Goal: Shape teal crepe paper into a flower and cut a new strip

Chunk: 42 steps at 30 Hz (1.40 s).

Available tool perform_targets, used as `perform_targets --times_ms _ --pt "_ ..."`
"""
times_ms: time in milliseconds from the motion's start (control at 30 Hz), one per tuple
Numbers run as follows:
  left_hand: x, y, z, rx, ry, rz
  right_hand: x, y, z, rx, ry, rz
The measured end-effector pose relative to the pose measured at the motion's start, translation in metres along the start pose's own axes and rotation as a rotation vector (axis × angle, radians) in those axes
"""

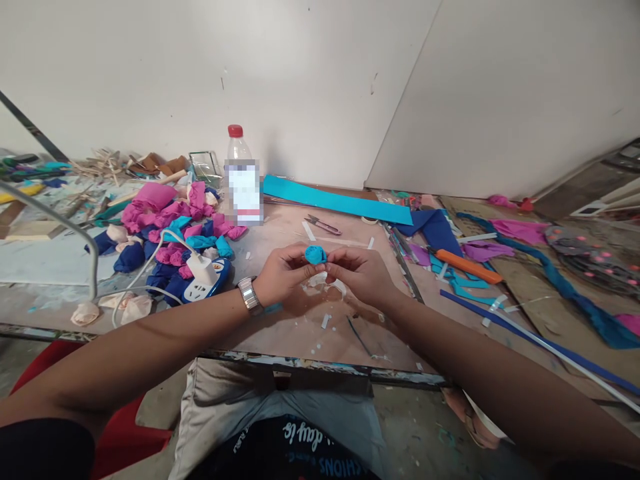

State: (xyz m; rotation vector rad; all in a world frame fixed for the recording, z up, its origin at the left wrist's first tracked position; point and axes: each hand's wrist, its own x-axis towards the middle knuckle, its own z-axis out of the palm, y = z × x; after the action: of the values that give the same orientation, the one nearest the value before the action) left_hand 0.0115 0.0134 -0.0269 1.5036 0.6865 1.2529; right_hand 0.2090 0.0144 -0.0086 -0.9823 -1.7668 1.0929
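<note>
A small turquoise rolled flower [315, 255], shaped like a rosebud, is held up over the middle of the table. My left hand [285, 272] pinches it from the left between thumb and fingers. From the other side my right hand [361, 273] grips its right edge, fingertips closed. Both thumbs meet just below the flower, and its underside is hidden by them. Behind the hands lie small pink-handled thread snips [324, 225]. Farther back, a long turquoise strip [340, 199] stretches across the table.
Left of my hands, crumpled pink, blue and turquoise bundles [170, 213] lie heaped beside a power strip [206, 283] with a white cable. A red-capped bottle [239, 143] stands behind. On the right are an orange-handled tool [467, 266] and a blue strip [530, 337].
</note>
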Motion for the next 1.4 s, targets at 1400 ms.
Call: perform_targets --times_ms 1400 --pt "-0.003 0.002 -0.002 0.154 0.051 -0.073 0.004 0.005 -0.012 -0.104 -0.013 -0.288"
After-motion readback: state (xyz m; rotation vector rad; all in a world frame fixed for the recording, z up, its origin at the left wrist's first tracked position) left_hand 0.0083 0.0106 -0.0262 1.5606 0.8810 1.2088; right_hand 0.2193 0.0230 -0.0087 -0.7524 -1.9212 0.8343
